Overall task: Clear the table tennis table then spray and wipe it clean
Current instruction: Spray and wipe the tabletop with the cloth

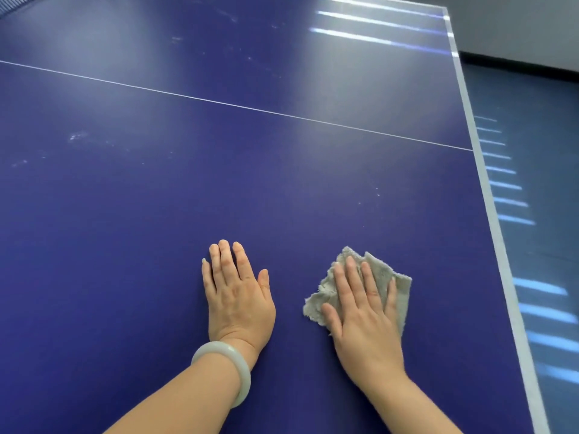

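A small, frayed grey cloth [380,278] lies flat on the dark blue desk [219,183], low in the view and toward the right, near the white edge stripe [488,195] but not touching it. The right hand [360,308] presses down on the cloth with fingers straight and spread; nothing is clenched, so the grip is an open palm bearing on fabric. Just beside it, apart from the cloth, the left hand [238,296] rests flat on the bare surface, fingers together and released, holding nothing. A pale bangle [228,368] circles the left wrist.

A thin white centre line [235,104] crosses the desk farther away. Pale smudges [76,136] show on the far left, more scuffs [177,39] higher up, and a few tiny specks [377,194] lie ahead of the cloth. No bats, balls or spray bottle are visible.

The step appears to be wiping. To do it well, the palm should probably keep even pressure, move in overlapping strokes toward the marks, and the left hand can brace the body for longer reaches. Striped light falls on the floor [539,245] at right.
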Demonstrator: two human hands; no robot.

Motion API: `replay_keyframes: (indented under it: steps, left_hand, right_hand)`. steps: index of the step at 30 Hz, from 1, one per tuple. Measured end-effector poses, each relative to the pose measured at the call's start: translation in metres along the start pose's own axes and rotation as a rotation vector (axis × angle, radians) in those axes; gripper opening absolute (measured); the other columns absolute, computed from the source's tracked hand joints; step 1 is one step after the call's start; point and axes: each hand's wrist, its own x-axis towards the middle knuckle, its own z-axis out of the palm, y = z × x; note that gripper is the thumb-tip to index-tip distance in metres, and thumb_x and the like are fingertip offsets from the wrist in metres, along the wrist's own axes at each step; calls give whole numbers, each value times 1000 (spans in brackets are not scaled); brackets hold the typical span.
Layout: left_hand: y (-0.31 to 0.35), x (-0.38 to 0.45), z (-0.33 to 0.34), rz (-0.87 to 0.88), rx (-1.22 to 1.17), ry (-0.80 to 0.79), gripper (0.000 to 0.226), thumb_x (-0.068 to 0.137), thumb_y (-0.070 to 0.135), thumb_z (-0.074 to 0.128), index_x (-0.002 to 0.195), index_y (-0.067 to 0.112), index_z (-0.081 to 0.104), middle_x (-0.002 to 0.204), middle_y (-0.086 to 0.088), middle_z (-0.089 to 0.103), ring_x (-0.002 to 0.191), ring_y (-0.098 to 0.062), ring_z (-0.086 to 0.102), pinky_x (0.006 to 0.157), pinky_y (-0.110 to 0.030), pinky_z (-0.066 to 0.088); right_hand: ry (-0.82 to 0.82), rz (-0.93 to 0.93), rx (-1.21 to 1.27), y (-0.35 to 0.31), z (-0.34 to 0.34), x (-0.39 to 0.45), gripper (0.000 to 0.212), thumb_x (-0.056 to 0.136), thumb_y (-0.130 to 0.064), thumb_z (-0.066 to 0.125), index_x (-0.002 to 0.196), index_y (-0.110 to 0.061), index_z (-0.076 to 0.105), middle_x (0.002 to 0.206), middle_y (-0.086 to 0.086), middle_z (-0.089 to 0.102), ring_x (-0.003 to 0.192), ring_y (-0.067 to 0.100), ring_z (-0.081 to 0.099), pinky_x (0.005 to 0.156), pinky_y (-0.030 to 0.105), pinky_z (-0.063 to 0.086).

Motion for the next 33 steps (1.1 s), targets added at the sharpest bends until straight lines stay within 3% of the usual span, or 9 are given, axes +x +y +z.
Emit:
replay_keyframes:
  steps: [3, 9, 13, 17, 21, 24, 28, 31, 33]
  left_hand:
    - [0, 1, 1, -7, -8, -1, 66, 99, 40, 19, 152, 1, 20, 159, -20, 18, 150, -33, 10, 122, -48, 9]
    - [-2, 1, 2, -11, -21, -5, 65, 100, 40, 15, 155, 5, 10, 162, -16, 7, 151, -30, -1, 123, -46, 1]
    - [-2, 2, 3, -17, -39, 0, 65, 100, 38, 17, 155, 5, 5, 162, -16, 3, 151, -29, -4, 123, -45, -1]
    - [-3, 3, 3, -16, -41, -16, 64, 102, 37, 18, 155, 5, 1, 163, -16, -2, 150, -28, -8, 122, -44, -4]
    - [-3, 2, 3, -21, -40, -10, 64, 101, 36, 18, 155, 5, 3, 162, -16, 1, 151, -29, -6, 122, -45, -2]
    - [-3, 2, 2, -20, -41, -17, 63, 102, 36, 18, 154, 5, 2, 162, -16, 1, 150, -30, -6, 122, -46, -1]
    - [-4, 2, 1, -15, -30, -17, 64, 102, 37, 19, 154, 4, 3, 162, -17, 2, 150, -30, -5, 122, -46, -1]
    - [-5, 1, 1, -11, -45, -9, 64, 101, 35, 22, 154, 2, 8, 161, -18, 6, 151, -31, -1, 122, -47, 1]
    - [-4, 1, 1, -6, -38, -7, 64, 101, 35, 22, 153, 2, 9, 161, -19, 8, 150, -31, 0, 122, -47, 2]
  right_hand:
    - [-40, -124, -12, -7, -4, 50, 61, 100, -54, 11, 156, -33, 2, 163, -12, -5, 148, 8, -16, 120, 46, -11]
    - [-61, 326, 52, 31, -15, 87, 62, 102, -48, 17, 157, -25, 0, 164, -6, -9, 150, 13, -14, 119, 51, -9]
    - [6, 118, -6, -35, 5, 24, 66, 98, -50, 9, 156, -22, 4, 164, -2, -1, 150, 15, -9, 120, 51, -10]
    - [-38, -77, -25, -51, 6, 64, 62, 100, -51, 9, 156, -25, -1, 163, -6, -7, 149, 13, -14, 119, 49, -13]
    - [-103, 213, 25, 10, -12, 127, 61, 103, -47, 20, 157, -28, 2, 163, -9, -9, 150, 12, -13, 119, 50, -12]
    - [-104, 336, 34, 14, -16, 107, 63, 102, -48, 17, 157, -24, -2, 164, -5, -11, 149, 16, -15, 119, 52, -11]
    - [-72, 28, 15, -34, -1, 9, 62, 102, -48, 15, 156, -24, -4, 163, -5, -11, 149, 15, -16, 120, 51, -7]
    - [-77, -185, 17, -27, 0, -69, 62, 99, -47, 27, 156, -23, 19, 163, -4, 13, 151, 18, 10, 117, 51, 12]
    - [-99, -206, 16, 2, -2, -101, 59, 102, -48, 21, 154, -22, 27, 162, -4, 21, 149, 18, 21, 115, 51, 16]
